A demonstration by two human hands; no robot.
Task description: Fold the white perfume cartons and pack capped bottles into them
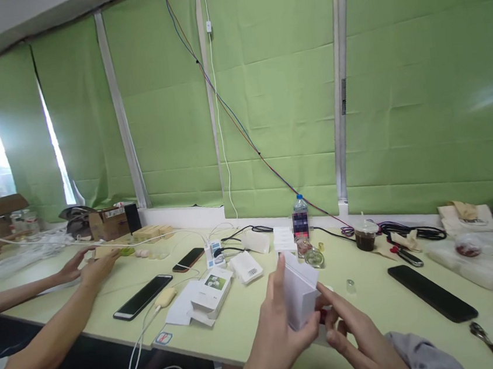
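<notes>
My left hand (273, 328) is closed around a small white cardboard box (299, 293), tilted upright above the front edge of the table. The thumb presses its near side and the fingers run up its left side. My right hand (354, 331) is at the box's right side, its index finger reaching the box edge and the other fingers curled. Something small and dark reddish shows between those fingers, too hidden to name. Behind the box are a round clear-lidded tin (314, 258) and a white box (284, 238). A small clear cap (350, 286) lies right of my hands.
Left of my hands lie an opened white carton (214, 293), a white box (246, 266), a power strip (214, 253) and phones (144, 297). A bottle (301, 220), a drink cup (365, 235) and a black phone (432, 293) stand or lie rightward. A co-worker's hands (92, 265) work at left.
</notes>
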